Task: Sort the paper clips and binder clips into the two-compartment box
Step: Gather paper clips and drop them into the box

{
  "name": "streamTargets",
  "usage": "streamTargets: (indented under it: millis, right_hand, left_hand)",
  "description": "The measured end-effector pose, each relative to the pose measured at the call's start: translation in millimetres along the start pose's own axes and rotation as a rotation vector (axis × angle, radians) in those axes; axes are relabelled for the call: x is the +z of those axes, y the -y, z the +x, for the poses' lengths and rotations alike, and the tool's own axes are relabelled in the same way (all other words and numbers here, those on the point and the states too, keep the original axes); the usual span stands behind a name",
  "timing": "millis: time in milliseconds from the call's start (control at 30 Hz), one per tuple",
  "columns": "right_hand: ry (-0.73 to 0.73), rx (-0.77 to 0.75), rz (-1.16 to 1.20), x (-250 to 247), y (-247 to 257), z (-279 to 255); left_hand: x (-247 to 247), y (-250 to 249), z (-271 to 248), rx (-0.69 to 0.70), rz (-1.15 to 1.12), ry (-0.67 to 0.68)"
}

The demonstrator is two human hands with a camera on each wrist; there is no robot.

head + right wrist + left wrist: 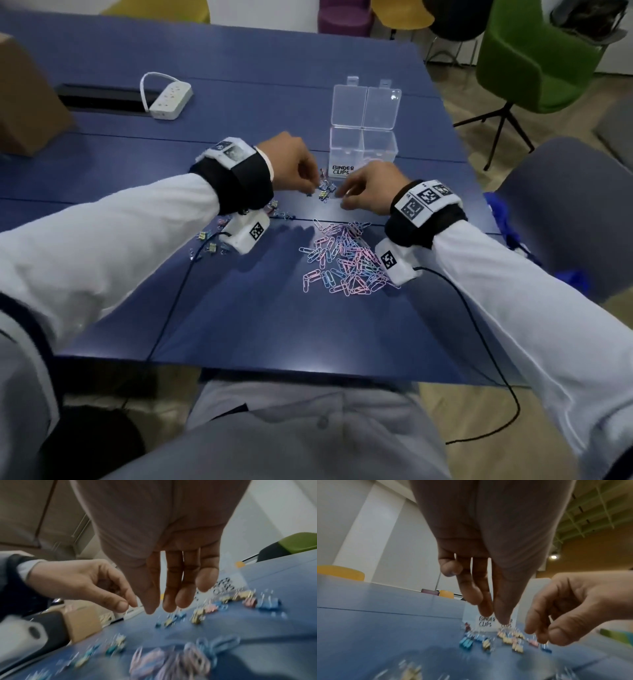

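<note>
A cluster of small coloured binder clips lies on the blue table just in front of the clear two-compartment box, whose lid stands open. Its left compartment bears the label "BINDER CLIPS". My left hand hovers over the cluster's left side, fingers hanging down, nothing seen between them. My right hand reaches in from the right with loosely bent fingers and no visible hold. A pile of pink and blue paper clips lies nearer me.
More binder clips lie scattered under my left wrist. A white power strip and a cardboard box sit at the far left. A green chair and a grey chair stand to the right. Black cables trail off the table's near edge.
</note>
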State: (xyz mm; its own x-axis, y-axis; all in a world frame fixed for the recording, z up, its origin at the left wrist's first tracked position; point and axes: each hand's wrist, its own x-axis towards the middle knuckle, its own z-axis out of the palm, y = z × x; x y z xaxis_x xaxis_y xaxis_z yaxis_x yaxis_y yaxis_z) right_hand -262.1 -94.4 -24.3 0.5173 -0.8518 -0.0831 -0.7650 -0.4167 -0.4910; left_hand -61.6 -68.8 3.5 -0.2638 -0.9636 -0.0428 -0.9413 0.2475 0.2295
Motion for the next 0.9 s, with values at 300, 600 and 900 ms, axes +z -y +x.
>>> streamTargets:
  millis: [300,600,900]
  right_hand:
    - [0.01,0.029,-0.071,35,24,2]
    - [-0.107,0.243,-0.146,23,2,14]
    - [-0.133,0.247,-0.066,31,13,27]
  left_hand:
    - [31,20,-15,-0.043,0.266,0.168]
    - [34,40,-4,-0.118,0.286,0.09]
    - [36,2,36,0.046,0.19,0.005]
